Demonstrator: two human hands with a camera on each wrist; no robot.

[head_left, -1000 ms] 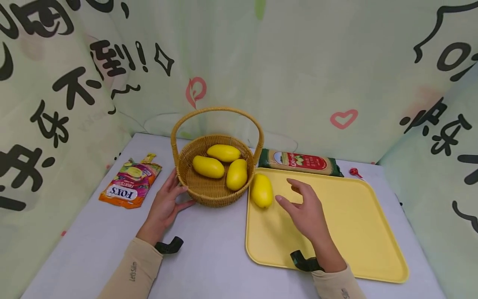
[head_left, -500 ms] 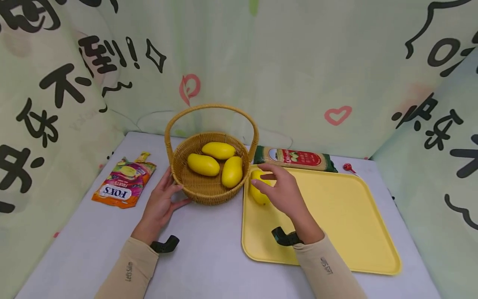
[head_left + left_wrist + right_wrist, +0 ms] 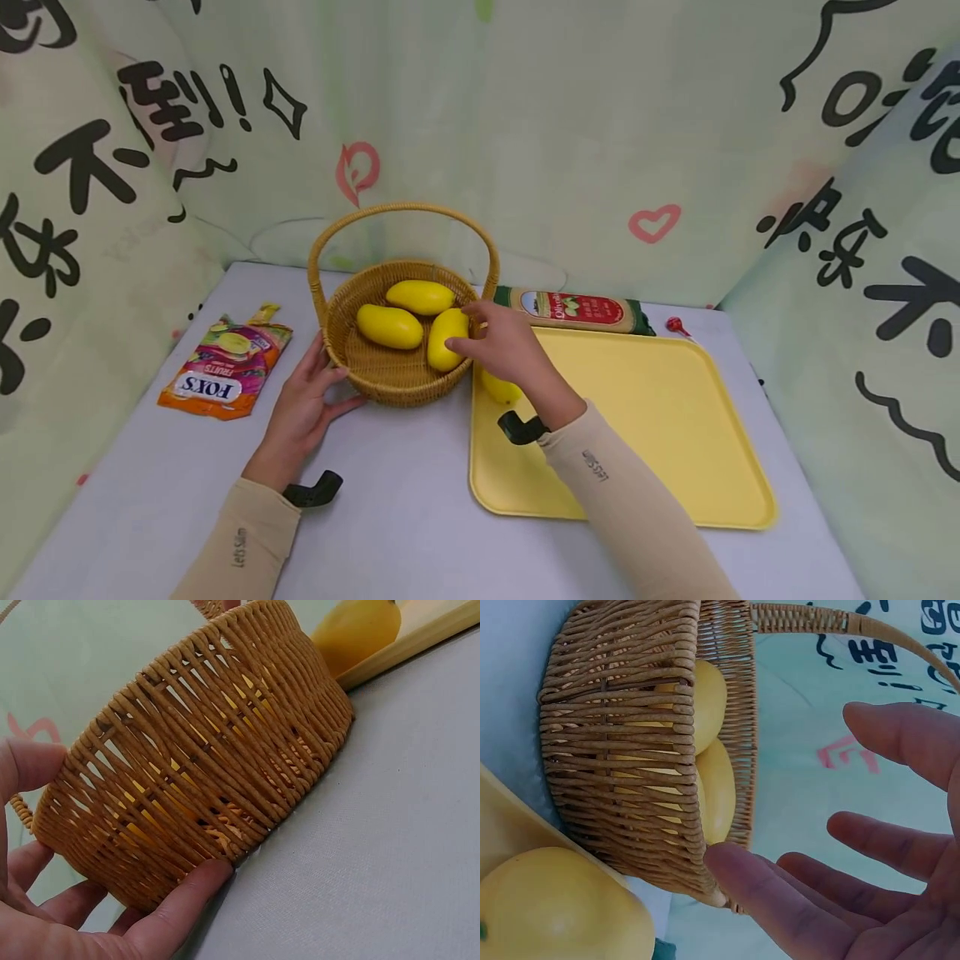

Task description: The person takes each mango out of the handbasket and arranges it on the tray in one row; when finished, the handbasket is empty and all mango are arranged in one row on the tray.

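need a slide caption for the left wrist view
Left hand touches a wicker basket, with yellow fruit on a tray beyond.

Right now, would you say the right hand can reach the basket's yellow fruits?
Probably yes: the right hand is close to the basket, whose open top leaves the yellow fruits uncovered.

The basket [image 3: 401, 392] is rough wicker, the tray [image 3: 652, 392] smooth plastic, the packet [image 3: 227, 367] glossy.
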